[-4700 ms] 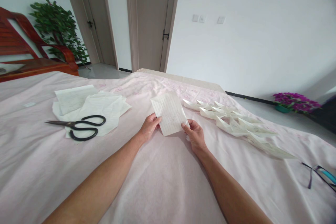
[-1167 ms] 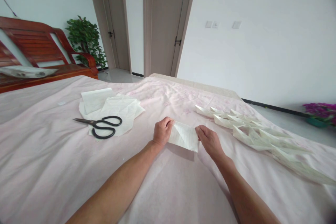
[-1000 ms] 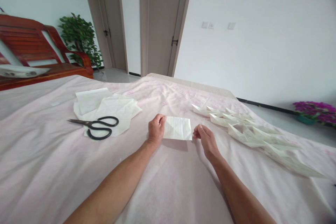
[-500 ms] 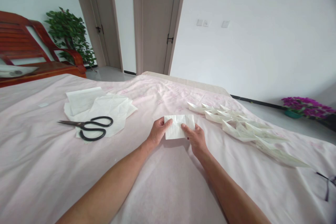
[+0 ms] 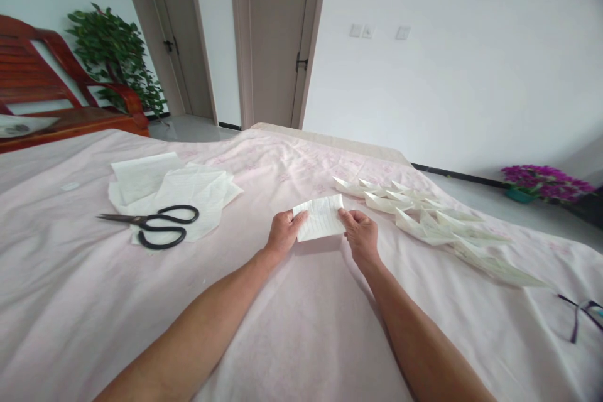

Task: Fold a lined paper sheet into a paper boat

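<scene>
A folded sheet of lined paper [image 5: 321, 217] is held just above the pink bedsheet [image 5: 292, 326], near the middle of the bed. My left hand [image 5: 283, 232] pinches its left edge. My right hand [image 5: 360, 232] grips its right edge. The sheet is folded to about half the size of a page, with its fold toward me.
Black scissors [image 5: 153, 226] lie on a loose stack of lined sheets [image 5: 169, 185] at the left. A row of several folded paper boats [image 5: 433, 226] runs along the right. Glasses [image 5: 581, 314] lie at the far right edge. A wooden bench [image 5: 56, 100], a green plant [image 5: 113, 56] and purple flowers [image 5: 546, 179] stand beyond the bed.
The open sheet has been folded in half. My right hand let go for a moment, pressed across the paper, and now holds its right edge again.
</scene>
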A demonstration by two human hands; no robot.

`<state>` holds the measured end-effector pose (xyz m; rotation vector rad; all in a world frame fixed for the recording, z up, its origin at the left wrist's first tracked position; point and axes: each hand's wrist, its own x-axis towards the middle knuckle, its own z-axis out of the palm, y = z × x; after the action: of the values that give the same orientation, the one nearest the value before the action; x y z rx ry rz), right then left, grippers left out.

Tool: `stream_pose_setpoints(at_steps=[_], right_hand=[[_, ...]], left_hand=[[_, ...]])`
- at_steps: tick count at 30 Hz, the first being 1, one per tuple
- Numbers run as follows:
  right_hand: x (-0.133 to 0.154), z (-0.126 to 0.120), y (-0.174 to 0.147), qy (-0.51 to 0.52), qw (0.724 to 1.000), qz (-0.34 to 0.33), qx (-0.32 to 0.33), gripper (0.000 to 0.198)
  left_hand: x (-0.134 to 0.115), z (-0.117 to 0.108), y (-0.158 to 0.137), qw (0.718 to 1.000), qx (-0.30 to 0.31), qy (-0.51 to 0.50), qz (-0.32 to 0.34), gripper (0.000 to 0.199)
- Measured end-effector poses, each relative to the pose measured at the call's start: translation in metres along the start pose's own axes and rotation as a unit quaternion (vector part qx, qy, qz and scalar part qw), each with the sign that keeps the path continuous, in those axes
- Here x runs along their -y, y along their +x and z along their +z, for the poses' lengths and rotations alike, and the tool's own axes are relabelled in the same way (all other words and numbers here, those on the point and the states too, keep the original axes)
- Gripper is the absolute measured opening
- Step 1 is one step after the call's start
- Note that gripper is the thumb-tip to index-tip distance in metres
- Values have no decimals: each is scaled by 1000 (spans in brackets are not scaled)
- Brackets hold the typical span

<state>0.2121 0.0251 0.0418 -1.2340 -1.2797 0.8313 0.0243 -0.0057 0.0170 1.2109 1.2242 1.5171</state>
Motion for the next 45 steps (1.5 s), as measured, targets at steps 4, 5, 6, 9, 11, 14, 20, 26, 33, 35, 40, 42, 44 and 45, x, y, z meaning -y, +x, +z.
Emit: stream_pose_setpoints(at_steps=[4, 5, 6, 9, 11, 14, 20, 26, 33, 35, 40, 42, 44, 45], right_hand=[[-3, -2, 1, 58, 997, 23, -47, 44], [-4, -2, -1, 72, 996, 32, -41, 44], [-4, -1, -4, 81, 996, 40, -23, 44], [-1, 8, -16, 85, 992, 60, 76, 43], [3, 17, -24, 100, 983, 71, 133, 45], [6, 27, -30, 108, 981, 67, 150, 42], [-4, 24, -23, 131, 986, 72, 69, 38], [-6, 16, -20, 124, 985, 82, 82, 41], [-7, 13, -17, 160, 985, 38, 52, 37], [-9, 11, -15, 169, 984, 32, 39, 36], [-11, 6, -8, 175, 984, 27, -7, 31], [-11, 5, -5, 172, 984, 27, -25, 29], [-11, 4, -4, 164, 986, 27, -35, 28], [-11, 4, -4, 161, 986, 27, -36, 28]], left_hand=[[1, -8, 6, 996, -83, 17, 28, 45], [1, -10, 9, 994, -101, 9, 33, 45], [1, -11, 10, 993, -111, -4, 37, 45], [-2, -6, 9, 993, -89, -75, 20, 46], [-6, 2, 4, 990, -53, -131, -6, 50], [-12, 14, -7, 982, 13, -186, -21, 55], [-16, 15, -11, 987, 63, -141, -32, 54], [-10, -3, -1, 999, 40, 17, 10, 42], [-2, -3, -3, 993, 95, 73, -9, 42], [0, -2, -3, 992, 104, 76, -15, 41], [4, -4, -2, 987, 131, 90, -18, 43], [4, -5, -2, 985, 140, 96, -20, 43], [3, -5, -2, 984, 145, 100, -24, 42], [2, -5, -2, 984, 145, 101, -28, 42]])
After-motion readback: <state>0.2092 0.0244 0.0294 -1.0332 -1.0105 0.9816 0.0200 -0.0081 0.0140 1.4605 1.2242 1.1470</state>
